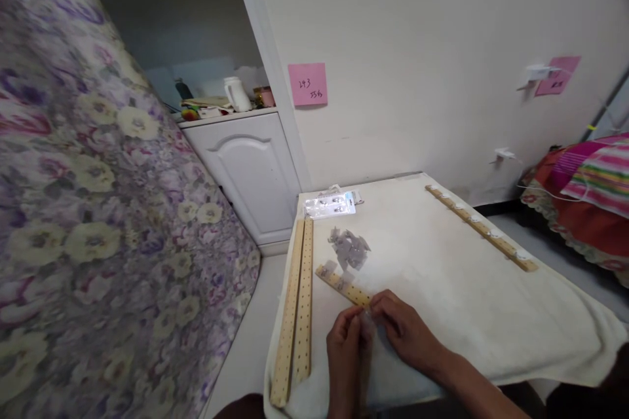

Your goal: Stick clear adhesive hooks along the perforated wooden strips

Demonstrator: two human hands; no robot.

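My left hand (344, 344) and my right hand (405, 330) meet at the table's near side, fingers pinched together. Between their fingertips is a small translucent plastic piece (366, 326); its exact kind is hard to make out. Just beyond the fingers, a short wooden strip with holes (358, 296) lies at a slant, carrying a couple of small grey cards (329, 268) with tiny items on them. A loose heap of similar grey cards (350, 250) lies behind that strip. The fingers hide the strip's near end.
Two long perforated wooden strips (304, 301) lie along the left table edge. Clear packaging (330, 204) is at the back left. Another wooden strip (479, 226) bearing small white pieces runs along the right. A floral curtain (122, 209) hangs left; a white cabinet (246, 170) stands behind.
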